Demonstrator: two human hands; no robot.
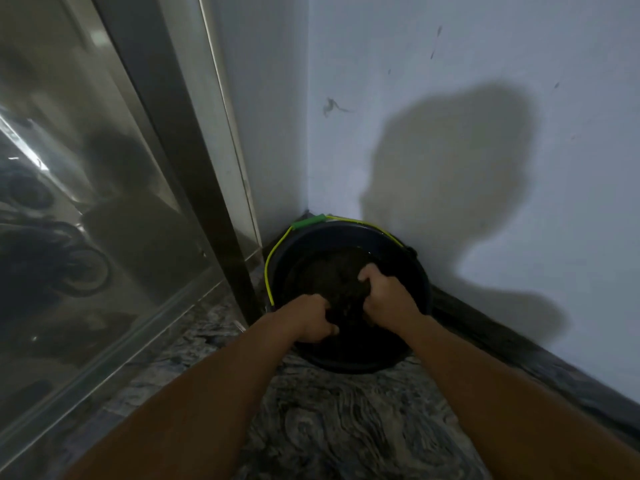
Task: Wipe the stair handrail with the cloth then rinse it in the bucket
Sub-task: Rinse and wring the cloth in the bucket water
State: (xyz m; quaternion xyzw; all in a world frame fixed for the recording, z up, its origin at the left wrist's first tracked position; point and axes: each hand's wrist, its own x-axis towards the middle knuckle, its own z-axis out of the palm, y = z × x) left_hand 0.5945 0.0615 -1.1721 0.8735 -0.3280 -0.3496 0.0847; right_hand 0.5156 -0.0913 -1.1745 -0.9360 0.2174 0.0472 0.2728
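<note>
Basically rinse step: left hand [313, 320] and right hand [384, 294] both clenched on dark cloth [341, 299], bunched over the black bucket [349, 244] in the floor corner. Best to rub the halves together underwater, then wring low to avoid splashing the wall [450, 81].

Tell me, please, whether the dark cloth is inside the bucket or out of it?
Inside: the dark cloth sits bunched within the dark round bucket, gripped by the left hand and right hand.

blocked: wall [485, 98] behind bucket [420, 271], glass panel [86, 202] left | free: floor [346, 427] (near side)
</note>
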